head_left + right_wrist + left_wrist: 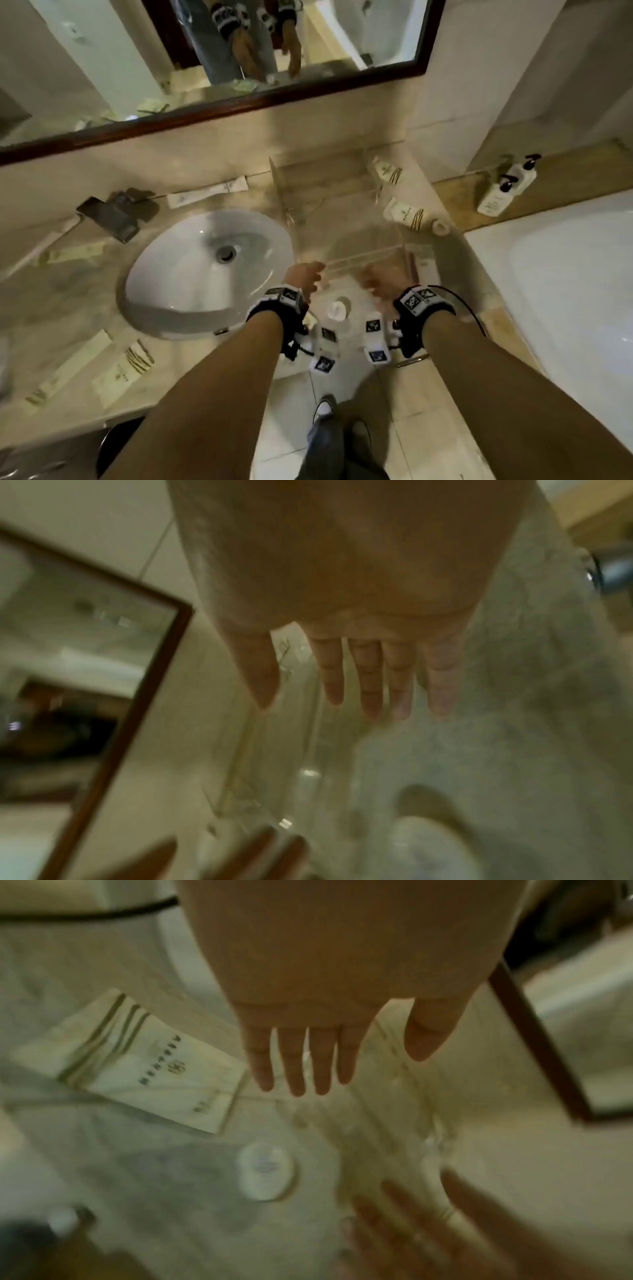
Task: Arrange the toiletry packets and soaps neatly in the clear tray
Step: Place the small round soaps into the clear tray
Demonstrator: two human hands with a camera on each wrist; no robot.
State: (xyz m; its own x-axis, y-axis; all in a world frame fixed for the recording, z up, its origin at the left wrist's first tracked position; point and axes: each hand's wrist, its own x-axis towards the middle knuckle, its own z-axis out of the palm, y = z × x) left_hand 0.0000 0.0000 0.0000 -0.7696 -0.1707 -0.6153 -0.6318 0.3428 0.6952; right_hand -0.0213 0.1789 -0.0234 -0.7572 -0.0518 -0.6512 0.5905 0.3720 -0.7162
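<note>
The clear tray [363,261] stands on the marble counter to the right of the sink, and I see nothing inside it. My left hand [306,275] and right hand [378,281] hover at its near edge, fingers straight and holding nothing; whether they touch it is unclear. A round white soap [337,308] lies between my wrists, and another [440,226] sits by the tray's right side. Two striped packets [387,170] [406,214] lie along that right side. The left wrist view shows my left hand [308,1056] above a packet [137,1064] and the soap [267,1167].
More packets lie around the sink [205,274]: long ones behind it [207,192], one to its left [75,253] and others at the front left [123,370]. A black object [113,212] sits behind the sink. Pump bottles [507,186] stand by the bathtub [565,274]. The mirror [239,51] hangs behind.
</note>
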